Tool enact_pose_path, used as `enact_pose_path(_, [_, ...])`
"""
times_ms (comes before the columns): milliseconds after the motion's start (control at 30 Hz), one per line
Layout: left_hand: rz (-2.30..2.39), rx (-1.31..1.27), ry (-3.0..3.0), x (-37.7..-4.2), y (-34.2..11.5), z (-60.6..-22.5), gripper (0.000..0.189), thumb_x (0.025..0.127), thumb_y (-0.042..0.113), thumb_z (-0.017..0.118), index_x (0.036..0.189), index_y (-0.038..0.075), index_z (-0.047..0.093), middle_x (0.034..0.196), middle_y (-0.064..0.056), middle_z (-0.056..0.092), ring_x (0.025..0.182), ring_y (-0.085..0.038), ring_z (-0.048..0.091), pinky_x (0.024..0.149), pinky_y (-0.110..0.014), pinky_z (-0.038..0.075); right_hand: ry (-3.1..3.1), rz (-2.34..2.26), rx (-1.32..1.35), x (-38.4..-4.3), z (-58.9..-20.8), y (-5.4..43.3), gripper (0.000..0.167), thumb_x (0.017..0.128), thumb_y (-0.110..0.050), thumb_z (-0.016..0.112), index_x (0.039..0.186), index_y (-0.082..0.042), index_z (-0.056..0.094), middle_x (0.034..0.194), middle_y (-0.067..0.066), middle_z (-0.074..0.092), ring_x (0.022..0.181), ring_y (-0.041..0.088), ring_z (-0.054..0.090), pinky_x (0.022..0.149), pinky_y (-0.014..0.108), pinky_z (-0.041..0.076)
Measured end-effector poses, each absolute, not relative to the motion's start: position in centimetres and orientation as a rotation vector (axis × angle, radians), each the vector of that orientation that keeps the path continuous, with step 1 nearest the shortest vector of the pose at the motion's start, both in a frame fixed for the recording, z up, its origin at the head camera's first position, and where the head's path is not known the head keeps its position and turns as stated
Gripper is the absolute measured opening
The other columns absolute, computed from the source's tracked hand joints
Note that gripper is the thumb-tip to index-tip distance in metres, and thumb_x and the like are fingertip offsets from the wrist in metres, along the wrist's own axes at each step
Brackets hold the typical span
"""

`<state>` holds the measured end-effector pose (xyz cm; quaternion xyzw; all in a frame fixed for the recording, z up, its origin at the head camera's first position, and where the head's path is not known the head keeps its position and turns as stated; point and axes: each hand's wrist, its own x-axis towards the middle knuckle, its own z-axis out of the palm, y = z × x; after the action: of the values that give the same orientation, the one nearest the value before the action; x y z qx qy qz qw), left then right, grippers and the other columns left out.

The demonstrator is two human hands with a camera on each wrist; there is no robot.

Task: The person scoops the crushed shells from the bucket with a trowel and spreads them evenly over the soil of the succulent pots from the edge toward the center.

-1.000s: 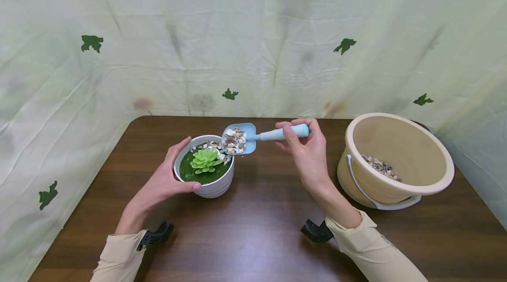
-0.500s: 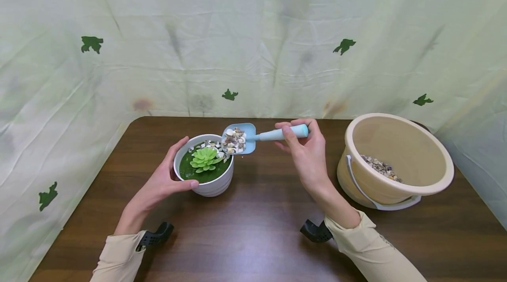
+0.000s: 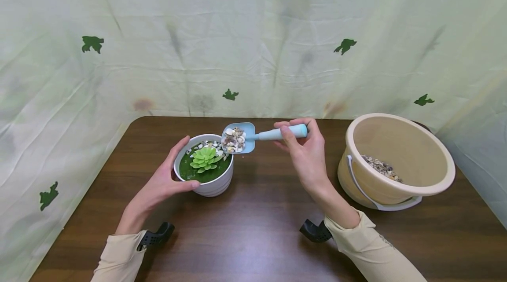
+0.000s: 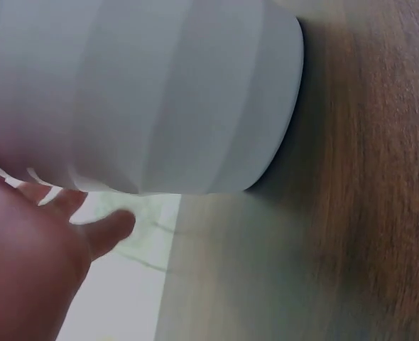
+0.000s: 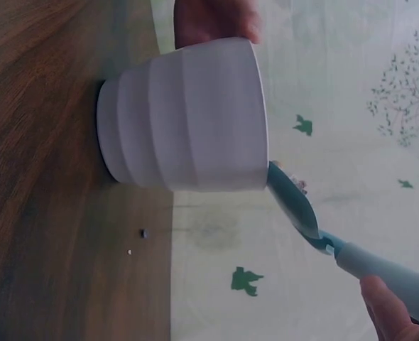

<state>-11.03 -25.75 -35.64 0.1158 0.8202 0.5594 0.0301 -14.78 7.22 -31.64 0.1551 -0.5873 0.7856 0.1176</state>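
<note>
A white ribbed flowerpot (image 3: 214,186) holds a light green succulent (image 3: 205,159) on a green base, with small pebbles along its far right side. My left hand (image 3: 164,178) grips the pot from the left, thumb at the near rim and fingers round the far side. In my right hand (image 3: 306,152) is the handle of a light blue scoop (image 3: 249,132), pinched between thumb and fingers. A heap of pebbles (image 3: 234,140) lies in the scoop's blade. From the right wrist view, the blade's tip is right at the pot's rim, its handle end tilted away from the pot.
To the right stands a beige bucket (image 3: 344,181) with a grey handle and more pebbles (image 3: 381,167) inside. Two tiny bits, one dark speck (image 5: 143,233) among them, lie on the brown wooden table (image 3: 253,238) beside the pot. A leaf-patterned cloth (image 3: 253,44) hangs behind.
Almost nothing differs. The hands, pot and loaded scoop hold nearly the same places, with only a very slight leftward shift of the right hand.
</note>
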Motion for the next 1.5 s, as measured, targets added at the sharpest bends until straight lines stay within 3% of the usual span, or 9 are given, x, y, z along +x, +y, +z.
enact_pose_path(300, [1.768, 0.330, 2.481, -11.01, -25.62, -35.60, 0.101, 0.078, 0.006, 0.079, 0.157, 0.022, 0.017, 0.151, -0.012, 0.028, 0.128, -0.029, 0.035, 0.092, -0.017, 0.040, -1.735, 2.290, 0.472, -14.71, -31.28, 7.00, 0.027, 0.095, -0.011, 0.065, 0.111, 0.002, 0.047, 0.110, 0.022, 0.066, 0.097, 0.034, 0.066, 0.081, 0.044, 0.054])
enact_pose_path(600, [1.639, 0.330, 2.652, -11.24, -25.37, -35.69, 0.106, 0.072, 0.012, 0.086, 0.156, 0.024, 0.022, 0.151, -0.009, 0.026, 0.131, -0.027, 0.033, 0.096, -0.016, 0.032, -1.744, 2.281, 0.473, -14.48, -31.23, 6.95, 0.024, 0.095, -0.010, 0.065, 0.109, 0.000, 0.048, 0.110, 0.023, 0.066, 0.098, 0.032, 0.066, 0.081, 0.045, 0.054])
enact_pose_path(933, [1.755, 0.346, 2.472, -11.03, -25.76, -35.69, 0.099, 0.080, 0.007, 0.077, 0.158, 0.018, 0.015, 0.154, -0.012, 0.024, 0.132, -0.032, 0.032, 0.092, -0.016, 0.039, -1.760, 2.237, 0.489, -14.15, -31.11, 6.76, 0.025, 0.095, -0.009, 0.065, 0.109, 0.001, 0.047, 0.110, 0.022, 0.066, 0.096, 0.033, 0.066, 0.082, 0.047, 0.053])
enact_pose_path(1233, [1.697, 0.334, 2.551, -11.14, -25.55, -35.83, 0.105, 0.075, 0.009, 0.083, 0.157, 0.028, 0.019, 0.153, -0.009, 0.026, 0.134, -0.028, 0.031, 0.096, -0.018, 0.034, -1.769, 2.215, 0.501, -14.24, -31.23, 6.77, 0.025, 0.096, -0.009, 0.065, 0.110, 0.002, 0.047, 0.110, 0.021, 0.066, 0.096, 0.035, 0.066, 0.082, 0.046, 0.053])
enact_pose_path(1500, [1.749, 0.381, 2.496, -11.17, -25.79, -35.94, 0.104, 0.077, 0.006, 0.079, 0.157, 0.023, 0.017, 0.155, -0.009, 0.025, 0.135, -0.028, 0.029, 0.096, -0.016, 0.033, -1.780, 2.212, 0.501, -14.12, -31.21, 6.87, 0.025, 0.096, -0.009, 0.064, 0.109, 0.002, 0.047, 0.111, 0.024, 0.065, 0.096, 0.034, 0.066, 0.081, 0.042, 0.054])
